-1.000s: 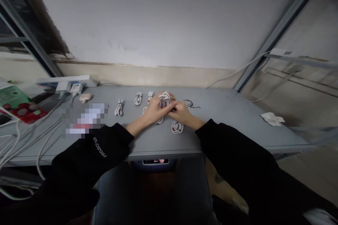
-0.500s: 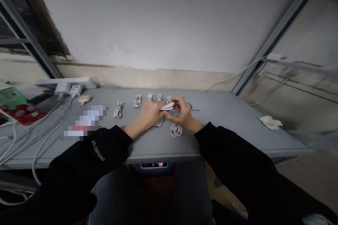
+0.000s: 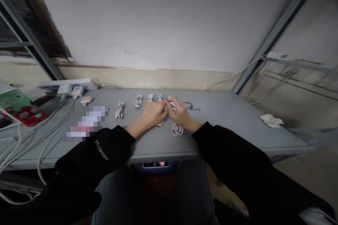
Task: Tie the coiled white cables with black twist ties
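My left hand (image 3: 154,112) and my right hand (image 3: 181,113) meet above the grey table (image 3: 219,119), both pinching a small bundled white cable (image 3: 170,105) between their fingertips. The fingers hide most of that bundle. Tied white cable coils lie in a loose row on the tabletop, one (image 3: 120,110) at the far left, another (image 3: 138,101) beyond my left hand, and one (image 3: 177,129) just below my right hand. Thin black wire ties (image 3: 191,105) lie just beyond my right hand.
A white power strip (image 3: 67,83) with plugged-in adapters stands at the table's back left, near a pale pink earbud case (image 3: 86,100) and a blurred patch. Loose white cables (image 3: 26,144) trail over the left edge. A crumpled tissue (image 3: 271,120) lies at the right.
The cable bundle has gone from a loose tangle to a tight small bundle. My hands have drawn closer together over it, and several coils beyond them have come into view.
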`<state>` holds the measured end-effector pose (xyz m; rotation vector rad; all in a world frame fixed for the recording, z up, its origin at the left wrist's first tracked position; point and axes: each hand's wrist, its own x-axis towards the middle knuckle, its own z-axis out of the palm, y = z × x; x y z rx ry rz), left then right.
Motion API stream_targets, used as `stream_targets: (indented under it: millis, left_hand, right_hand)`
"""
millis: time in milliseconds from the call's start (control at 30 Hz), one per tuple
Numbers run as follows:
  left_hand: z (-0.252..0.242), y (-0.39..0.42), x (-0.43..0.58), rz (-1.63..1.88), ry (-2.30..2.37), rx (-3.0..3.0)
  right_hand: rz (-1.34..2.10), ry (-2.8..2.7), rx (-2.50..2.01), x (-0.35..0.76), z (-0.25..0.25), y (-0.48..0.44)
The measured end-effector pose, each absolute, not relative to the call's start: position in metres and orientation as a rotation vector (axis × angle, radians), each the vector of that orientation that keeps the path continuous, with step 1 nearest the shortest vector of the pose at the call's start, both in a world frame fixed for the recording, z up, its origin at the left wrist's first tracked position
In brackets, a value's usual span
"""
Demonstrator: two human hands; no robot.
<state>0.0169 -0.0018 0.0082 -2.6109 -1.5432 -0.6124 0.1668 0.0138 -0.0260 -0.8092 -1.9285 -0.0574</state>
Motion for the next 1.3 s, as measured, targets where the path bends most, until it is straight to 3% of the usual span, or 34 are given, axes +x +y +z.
stream_targets:
  millis: [200, 600, 700, 867, 1000, 1133, 1300]
  left_hand:
    - [0.013, -0.003, 0.021, -0.435, -1.338, -2.564]
    - [0.019, -0.014, 0.026, -0.245, -1.481, -2.591]
    - [0.015, -0.009, 0.022, -0.399, -1.583, -2.606]
    - [0.004, 0.008, 0.012, -0.937, -1.840, -2.559]
    - [-0.001, 0.018, 0.008, -1.291, -1.895, -2.532]
    - [-0.002, 0.020, 0.009, -1.445, -1.848, -2.575]
    - [-0.002, 0.016, 0.009, -1.450, -1.805, -2.641]
  right_hand:
    - [0.083, -1.745, -0.904, 0.173, -0.022, 0.023]
    - [0.188, -1.837, -0.803, 0.183, -0.018, 0.032]
    - [0.172, -1.708, -0.964, 0.202, -0.010, 0.046]
    - [0.049, -1.426, -1.316, 0.251, 0.003, 0.075]
    - [0.244, -1.612, -1.717, 0.271, -0.003, 0.086]
    - [0.435, -1.833, -1.800, 0.270, -0.014, 0.090]
    - [0.407, -1.915, -1.754, 0.264, -0.020, 0.093]
